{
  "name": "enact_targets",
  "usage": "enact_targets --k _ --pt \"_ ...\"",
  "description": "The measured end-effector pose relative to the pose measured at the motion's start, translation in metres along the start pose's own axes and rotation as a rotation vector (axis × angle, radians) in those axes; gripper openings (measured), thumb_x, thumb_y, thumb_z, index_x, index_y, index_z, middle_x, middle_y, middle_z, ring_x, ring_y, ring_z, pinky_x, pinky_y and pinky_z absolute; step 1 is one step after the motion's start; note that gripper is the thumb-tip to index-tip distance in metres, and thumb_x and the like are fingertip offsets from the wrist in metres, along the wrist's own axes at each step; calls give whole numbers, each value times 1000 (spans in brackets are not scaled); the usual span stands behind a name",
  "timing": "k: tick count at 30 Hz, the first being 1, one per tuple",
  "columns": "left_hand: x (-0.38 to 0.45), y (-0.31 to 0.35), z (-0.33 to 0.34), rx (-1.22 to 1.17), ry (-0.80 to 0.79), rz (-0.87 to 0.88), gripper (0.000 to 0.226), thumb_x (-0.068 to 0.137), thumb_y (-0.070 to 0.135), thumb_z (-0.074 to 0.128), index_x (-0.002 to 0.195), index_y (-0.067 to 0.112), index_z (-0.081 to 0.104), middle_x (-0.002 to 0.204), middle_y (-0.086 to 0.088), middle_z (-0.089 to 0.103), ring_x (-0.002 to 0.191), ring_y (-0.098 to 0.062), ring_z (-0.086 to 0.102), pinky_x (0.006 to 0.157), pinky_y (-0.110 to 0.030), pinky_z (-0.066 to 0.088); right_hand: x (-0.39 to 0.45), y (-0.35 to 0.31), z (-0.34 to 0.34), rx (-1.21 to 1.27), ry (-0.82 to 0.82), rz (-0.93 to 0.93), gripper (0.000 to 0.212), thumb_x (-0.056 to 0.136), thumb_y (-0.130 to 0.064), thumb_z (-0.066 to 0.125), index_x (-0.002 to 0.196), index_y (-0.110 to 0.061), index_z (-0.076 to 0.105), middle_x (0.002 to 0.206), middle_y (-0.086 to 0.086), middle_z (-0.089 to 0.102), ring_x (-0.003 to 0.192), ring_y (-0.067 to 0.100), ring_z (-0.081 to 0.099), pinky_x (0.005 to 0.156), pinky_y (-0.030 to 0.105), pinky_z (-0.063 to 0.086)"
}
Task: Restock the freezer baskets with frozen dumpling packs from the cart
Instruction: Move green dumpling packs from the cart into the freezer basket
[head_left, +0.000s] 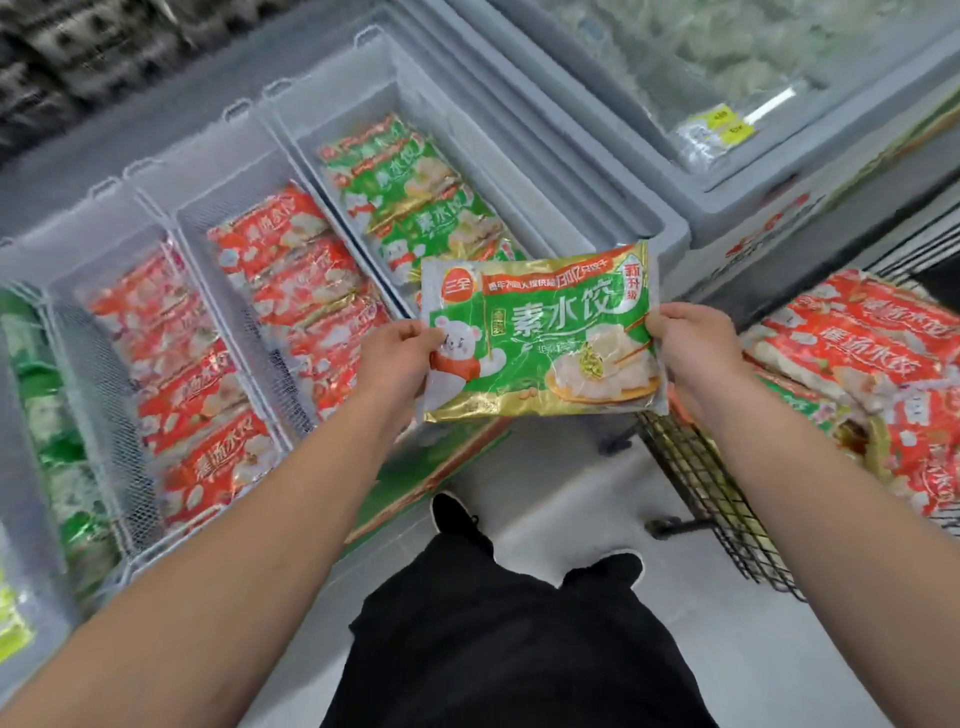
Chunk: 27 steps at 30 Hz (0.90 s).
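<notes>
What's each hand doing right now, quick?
Left hand: closed on the left edge of the green dumpling pack.
Right hand: closed on the same pack's right edge.

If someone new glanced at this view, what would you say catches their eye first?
First, the green dumpling pack held flat at centre frame, the left hand and right hand each gripping a short edge. Next, the freezer baskets at left: two filled with red dumpling packs, one further back with matching green packs. At right, the wire cart holds more red packs.
</notes>
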<state>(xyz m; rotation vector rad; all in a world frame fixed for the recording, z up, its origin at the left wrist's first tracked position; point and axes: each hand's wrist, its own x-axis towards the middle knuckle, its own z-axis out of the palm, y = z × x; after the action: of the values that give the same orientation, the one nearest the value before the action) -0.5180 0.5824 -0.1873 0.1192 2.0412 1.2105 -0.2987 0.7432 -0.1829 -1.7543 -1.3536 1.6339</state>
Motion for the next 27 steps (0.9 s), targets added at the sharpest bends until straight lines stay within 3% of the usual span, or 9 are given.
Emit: enact_targets --k 3,6,9,12,14,18,21,24,27 --pt "30 -4 -51 -33 45 -11 28 85 15 71 57 16 65 83 -26 68 82 -39 69 76 -50 56 0 -17 63 -73 -49 -12 23 93 -7 56 78 -16 72 85 0 75 86 19 72 88 41 58" --pt "58 -4 -89 -54 58 -3 25 75 25 71 75 0 65 93 -30 68 90 -47 68 84 -62 56 2 -31 114 -109 -75 -30 24 94 -6 54 78 -17 69 87 1 73 88 19 69 86 38 57" --pt "79 1 -115 -79 83 -3 26 72 29 69 71 4 64 94 -26 70 92 -44 69 86 -61 54 11 -48 153 -184 -116 -69 21 94 -8 54 85 -13 72 88 3 74 74 13 65 60 25 50" --pt "95 12 -128 -115 129 -4 22 84 19 71 67 8 64 77 -18 67 75 -33 65 73 -42 52 23 -68 186 -239 -119 -106 24 92 -4 53 77 -11 70 63 -4 67 47 3 55 38 14 35" --pt "109 15 -133 -124 146 -18 28 90 17 69 64 11 59 73 -10 63 73 -25 59 70 -36 45 30 -79 204 -251 -134 -100 28 90 -2 54 68 -13 67 65 -2 67 55 8 62 44 17 41" --pt "143 20 -140 -170 195 -73 30 91 18 67 66 12 54 72 -10 58 72 -23 55 67 -33 40 62 -99 242 -287 -194 -105 22 81 -9 58 68 -16 75 75 2 76 83 26 73 80 46 60" --pt "171 36 -137 -166 241 -117 32 93 17 66 63 14 54 68 -4 57 73 -24 54 64 -30 40 92 -119 267 -338 -233 -106 24 79 -11 59 65 -23 76 77 5 76 86 31 73 84 55 58" --pt "204 52 -132 -188 301 -143 22 93 17 66 70 19 65 91 -14 70 88 -28 65 76 -36 51 130 -138 296 -382 -238 -109 29 84 -7 61 58 -17 70 73 4 73 85 31 72 85 54 58" --pt "242 71 -122 -177 347 -198 16 94 18 65 79 15 68 76 -4 64 75 -22 60 59 -29 42 176 -157 326 -435 -283 -115 30 86 -10 60 59 -19 69 72 2 72 82 30 72 84 53 58"
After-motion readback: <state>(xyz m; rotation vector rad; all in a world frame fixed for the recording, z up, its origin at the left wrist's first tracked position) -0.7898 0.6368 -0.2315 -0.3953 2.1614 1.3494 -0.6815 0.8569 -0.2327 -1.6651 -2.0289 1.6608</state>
